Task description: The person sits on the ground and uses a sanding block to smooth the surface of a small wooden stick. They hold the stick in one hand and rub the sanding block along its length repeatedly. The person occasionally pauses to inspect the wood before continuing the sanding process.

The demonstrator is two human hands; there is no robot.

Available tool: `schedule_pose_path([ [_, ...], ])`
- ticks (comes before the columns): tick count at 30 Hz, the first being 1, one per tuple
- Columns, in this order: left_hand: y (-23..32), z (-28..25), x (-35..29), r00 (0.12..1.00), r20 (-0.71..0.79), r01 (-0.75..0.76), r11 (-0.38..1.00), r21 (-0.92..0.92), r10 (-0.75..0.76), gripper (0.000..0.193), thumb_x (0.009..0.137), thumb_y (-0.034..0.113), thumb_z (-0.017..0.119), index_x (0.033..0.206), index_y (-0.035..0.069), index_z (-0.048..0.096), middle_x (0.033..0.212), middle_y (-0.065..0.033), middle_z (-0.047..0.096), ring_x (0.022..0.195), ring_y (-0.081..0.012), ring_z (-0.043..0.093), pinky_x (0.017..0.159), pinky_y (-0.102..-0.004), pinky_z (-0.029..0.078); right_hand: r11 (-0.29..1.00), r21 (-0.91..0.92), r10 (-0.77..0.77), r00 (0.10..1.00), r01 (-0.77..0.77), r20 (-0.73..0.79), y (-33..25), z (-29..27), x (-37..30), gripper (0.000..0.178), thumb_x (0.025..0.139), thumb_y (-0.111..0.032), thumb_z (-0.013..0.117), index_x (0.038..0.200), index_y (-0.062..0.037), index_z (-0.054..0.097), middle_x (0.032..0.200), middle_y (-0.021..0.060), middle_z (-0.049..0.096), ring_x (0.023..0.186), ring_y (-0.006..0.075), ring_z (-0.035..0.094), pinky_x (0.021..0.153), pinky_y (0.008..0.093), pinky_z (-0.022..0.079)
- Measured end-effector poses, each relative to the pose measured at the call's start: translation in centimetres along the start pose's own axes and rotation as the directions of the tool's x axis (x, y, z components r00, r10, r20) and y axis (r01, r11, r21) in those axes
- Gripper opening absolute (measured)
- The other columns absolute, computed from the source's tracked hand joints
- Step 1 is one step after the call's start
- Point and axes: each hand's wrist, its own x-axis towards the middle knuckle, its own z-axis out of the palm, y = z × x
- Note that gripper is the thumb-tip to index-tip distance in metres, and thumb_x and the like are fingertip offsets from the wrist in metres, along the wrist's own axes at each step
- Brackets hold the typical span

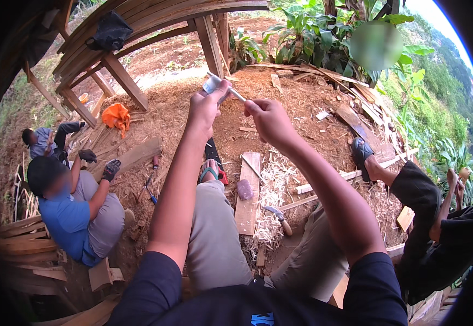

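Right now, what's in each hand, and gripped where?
Left hand grips a small pale tube-like object around its body. Right hand pinches the thin stick protruding from it, at its near end.

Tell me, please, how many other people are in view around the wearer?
3. One in a blue shirt sits at lower left, wearing dark gloves; one sits farther back at left; one in dark clothes sits at right, sandalled foot stretched out. Others may be hidden.

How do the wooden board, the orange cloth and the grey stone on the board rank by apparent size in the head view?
1. Wooden board, clearly largest.
2. Orange cloth, though it lies farther away, so uncertain.
3. Grey stone, smallest.
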Motion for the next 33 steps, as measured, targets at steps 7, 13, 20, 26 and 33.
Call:
schedule_pose_path([
  [7, 2.5, -0.1, 0.0, 0.991, -0.101, -0.098, 0.990, -0.104, 0.088, 0.024, 0.093, 0.029, 0.065, 0.101, 0.006, 0.067, 0.074, 0.0063, 0.057, 0.048, -0.0003, 0.030, 0.043, -0.0198, 0.021, 0.771, 0.541, 0.082, 0.895, -0.335, 0.438, 0.2, -1.5, 0.7, 0.031, 0.102, -0.029, 0.046, 0.092, -0.0039, 0.061, 0.056, -0.0017, 0.044, 0.044, 0.0107, 0.040, 0.043, 0.0287, 0.036],
  [13, 1.1, 1.0, -0.4, 1.000, 0.026, -0.009, 0.982, 0.187, 0.004, 0.025, 0.089, 0.034, 0.070, 0.098, 0.011, 0.069, 0.075, 0.0030, 0.062, 0.048, -0.0001, 0.030, 0.045, -0.0193, 0.023, 0.790, -0.483, -0.519, 0.831, 0.379, -0.198, 0.8, 0.9, -0.2, 0.024, 0.096, -0.021, 0.052, 0.086, -0.0005, 0.061, 0.064, 0.0209, 0.062, 0.054, 0.0375, 0.062, 0.054, 0.0480, 0.048],
  [20, 0.4, 1.4, 0.0, 0.996, -0.009, -0.089, 0.982, 0.167, 0.092, 0.024, 0.089, 0.030, 0.070, 0.099, 0.008, 0.070, 0.081, 0.0007, 0.066, 0.055, -0.0006, 0.043, 0.045, -0.0195, 0.026, 0.915, -0.294, -0.330, 0.931, 0.276, -0.154, 1.0, 0.7, 1.0, 0.027, 0.097, -0.026, 0.052, 0.087, -0.0015, 0.057, 0.058, 0.0135, 0.058, 0.048, 0.0288, 0.056, 0.050, 0.0415, 0.046],
  [26, 0.5, 0.8, 0.4, 0.984, -0.102, -0.135, 0.986, 0.095, 0.145, 0.027, 0.089, 0.033, 0.070, 0.097, 0.008, 0.069, 0.071, 0.0060, 0.057, 0.046, -0.0018, 0.032, 0.043, -0.0214, 0.022, 0.776, 0.523, 0.154, 0.910, -0.353, 0.385, -0.1, -1.3, 0.1, 0.024, 0.104, -0.030, 0.044, 0.091, -0.0113, 0.051, 0.055, -0.0103, 0.023, 0.044, 0.0047, 0.020, 0.042, 0.0247, 0.019],
  [33, 1.2, 3.1, -0.3, 0.993, -0.092, -0.078, 0.997, -0.022, 0.076, 0.020, 0.088, 0.019, 0.072, 0.097, 0.001, 0.070, 0.091, -0.0046, 0.069, 0.080, -0.0111, 0.063, 0.073, -0.0258, 0.047, 0.900, -0.273, -0.394, 0.903, 0.340, -0.173, 1.0, -0.1, 1.4, 0.030, 0.097, -0.023, 0.051, 0.086, 0.0027, 0.062, 0.060, 0.0204, 0.060, 0.050, 0.0304, 0.059, 0.050, 0.0402, 0.046],
])
